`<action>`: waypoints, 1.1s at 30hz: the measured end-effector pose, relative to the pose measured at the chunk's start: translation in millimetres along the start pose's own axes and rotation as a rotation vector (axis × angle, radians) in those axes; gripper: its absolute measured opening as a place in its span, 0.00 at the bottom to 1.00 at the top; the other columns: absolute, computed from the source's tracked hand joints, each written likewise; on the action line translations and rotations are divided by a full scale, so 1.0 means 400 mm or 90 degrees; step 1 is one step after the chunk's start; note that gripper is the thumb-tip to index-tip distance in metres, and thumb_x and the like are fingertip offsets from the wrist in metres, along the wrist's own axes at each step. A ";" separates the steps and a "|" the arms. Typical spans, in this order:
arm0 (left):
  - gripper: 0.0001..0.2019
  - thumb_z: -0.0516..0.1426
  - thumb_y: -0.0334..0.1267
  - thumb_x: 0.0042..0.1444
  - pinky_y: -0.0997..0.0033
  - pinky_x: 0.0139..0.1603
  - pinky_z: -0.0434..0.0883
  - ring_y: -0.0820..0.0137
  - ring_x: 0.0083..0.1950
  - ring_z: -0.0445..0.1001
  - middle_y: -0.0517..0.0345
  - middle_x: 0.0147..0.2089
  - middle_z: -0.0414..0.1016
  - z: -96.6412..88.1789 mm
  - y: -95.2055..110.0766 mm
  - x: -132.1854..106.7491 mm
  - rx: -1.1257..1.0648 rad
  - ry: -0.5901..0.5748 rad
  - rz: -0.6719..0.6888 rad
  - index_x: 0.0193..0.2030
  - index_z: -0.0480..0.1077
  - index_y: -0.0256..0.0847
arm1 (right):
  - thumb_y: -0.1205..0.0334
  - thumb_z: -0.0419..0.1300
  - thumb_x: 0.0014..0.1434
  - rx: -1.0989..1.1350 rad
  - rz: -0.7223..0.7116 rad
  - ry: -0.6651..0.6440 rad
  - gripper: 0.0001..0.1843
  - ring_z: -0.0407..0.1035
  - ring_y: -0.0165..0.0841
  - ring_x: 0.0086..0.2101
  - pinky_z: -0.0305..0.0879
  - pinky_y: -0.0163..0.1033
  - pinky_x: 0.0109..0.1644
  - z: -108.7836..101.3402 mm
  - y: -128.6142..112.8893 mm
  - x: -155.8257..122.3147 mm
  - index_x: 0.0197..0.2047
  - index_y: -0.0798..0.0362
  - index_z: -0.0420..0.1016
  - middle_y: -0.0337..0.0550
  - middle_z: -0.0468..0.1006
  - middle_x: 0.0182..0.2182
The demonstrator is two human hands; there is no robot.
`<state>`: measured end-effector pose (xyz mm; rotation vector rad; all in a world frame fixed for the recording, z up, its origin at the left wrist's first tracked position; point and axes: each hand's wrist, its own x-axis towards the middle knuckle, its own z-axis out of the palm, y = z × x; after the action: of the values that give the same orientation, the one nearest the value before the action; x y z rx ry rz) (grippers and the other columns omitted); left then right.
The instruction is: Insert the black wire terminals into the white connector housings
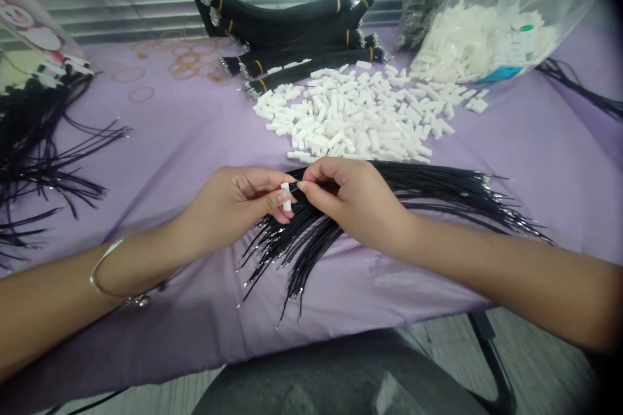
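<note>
Near the middle of the view, my left hand (253, 194) pinches a small white plastic connector housing (287, 198) between thumb and fingers. My right hand (350, 198) is closed on a thin black wire (294, 186) whose end meets the housing's upper part; how deep it sits I cannot tell. Under both hands lies a loose bundle of black wires (311, 253) with shiny metal tips at both ends. Just beyond them spreads a heap of white connector housings (345, 117).
Banded bundles of black wire (292, 26) lie at the back beside a clear bag of white pieces (487, 39). Rubber bands (187, 61) are scattered at back left. Wires with white housings (39, 123) lie at far left on the purple cloth (160, 136).
</note>
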<state>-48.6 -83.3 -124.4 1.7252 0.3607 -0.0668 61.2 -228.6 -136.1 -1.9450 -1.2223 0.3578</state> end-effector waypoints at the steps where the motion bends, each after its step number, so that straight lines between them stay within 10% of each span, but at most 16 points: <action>1: 0.09 0.60 0.34 0.53 0.82 0.34 0.72 0.77 0.28 0.74 0.58 0.28 0.77 -0.001 -0.001 0.002 -0.009 -0.003 0.000 0.40 0.75 0.34 | 0.64 0.54 0.58 -0.016 -0.008 -0.003 0.09 0.59 0.24 0.22 0.53 0.31 0.28 -0.004 -0.001 0.002 0.29 0.57 0.70 0.35 0.70 0.21; 8: 0.08 0.61 0.34 0.51 0.76 0.39 0.73 0.75 0.33 0.74 0.55 0.34 0.77 -0.017 -0.016 0.022 -0.260 0.023 -0.033 0.38 0.76 0.36 | 0.67 0.50 0.61 -0.300 -0.297 0.072 0.11 0.64 0.38 0.42 0.62 0.44 0.48 -0.058 -0.037 -0.014 0.41 0.61 0.71 0.54 0.73 0.39; 12: 0.07 0.61 0.32 0.51 0.75 0.41 0.72 0.73 0.37 0.74 0.54 0.36 0.77 -0.018 -0.022 0.023 -0.343 0.046 -0.016 0.38 0.76 0.36 | 0.62 0.50 0.63 -0.304 -0.454 -0.042 0.15 0.65 0.36 0.41 0.65 0.42 0.50 -0.035 -0.038 -0.026 0.42 0.63 0.72 0.52 0.74 0.37; 17: 0.04 0.60 0.31 0.53 0.77 0.41 0.71 0.74 0.37 0.73 0.55 0.36 0.76 -0.016 -0.025 0.021 -0.357 0.087 0.010 0.36 0.75 0.35 | 0.44 0.50 0.60 -0.413 -0.409 -0.023 0.34 0.61 0.45 0.49 0.62 0.50 0.55 -0.006 -0.018 -0.024 0.51 0.70 0.67 0.61 0.69 0.49; 22: 0.08 0.60 0.35 0.53 0.75 0.43 0.71 0.73 0.39 0.72 0.54 0.39 0.76 -0.016 -0.032 0.023 -0.362 0.099 0.009 0.41 0.74 0.37 | 0.55 0.51 0.62 -0.333 -0.466 0.051 0.20 0.65 0.41 0.43 0.67 0.46 0.49 -0.013 -0.036 -0.040 0.40 0.66 0.74 0.57 0.72 0.41; 33: 0.08 0.59 0.39 0.55 0.75 0.42 0.70 0.74 0.36 0.72 0.59 0.39 0.76 -0.029 -0.036 0.007 -0.056 0.230 0.224 0.41 0.75 0.44 | 0.40 0.43 0.61 -0.407 -0.310 -0.068 0.42 0.55 0.48 0.58 0.52 0.48 0.63 0.026 0.003 -0.027 0.61 0.72 0.56 0.63 0.60 0.59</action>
<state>-51.9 -69.6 -136.5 1.6872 0.3124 0.5148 50.4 -233.2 -145.3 -2.0502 -2.0003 -0.2158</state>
